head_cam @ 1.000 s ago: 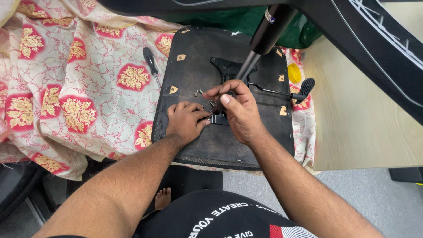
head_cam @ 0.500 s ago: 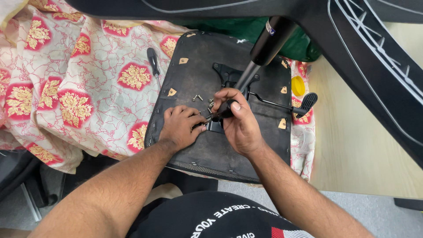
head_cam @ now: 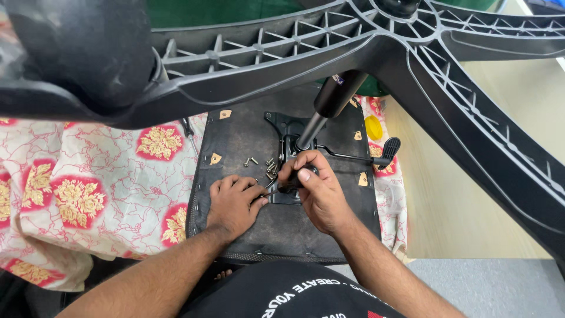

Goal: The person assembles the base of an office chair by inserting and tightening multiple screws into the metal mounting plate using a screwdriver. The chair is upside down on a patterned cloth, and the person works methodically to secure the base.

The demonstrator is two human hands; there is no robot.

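Your right hand [head_cam: 315, 191] is closed around a dark-handled tool at the black metal seat plate [head_cam: 282, 154]; your left hand [head_cam: 232, 203] pinches its tip. Loose screws [head_cam: 259, 165] beside it may scatter if the tool slips.

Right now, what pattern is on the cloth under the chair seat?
Cream cloth with red-and-gold floral medallions, head view.

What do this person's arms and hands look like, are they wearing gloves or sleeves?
No gloves: the left hand and right hand are bare, with no rings, watch or bands visible. Both forearms are uncovered as far as the view reaches. The only clothing showing is a black shirt with white printed lettering and a small red patch.
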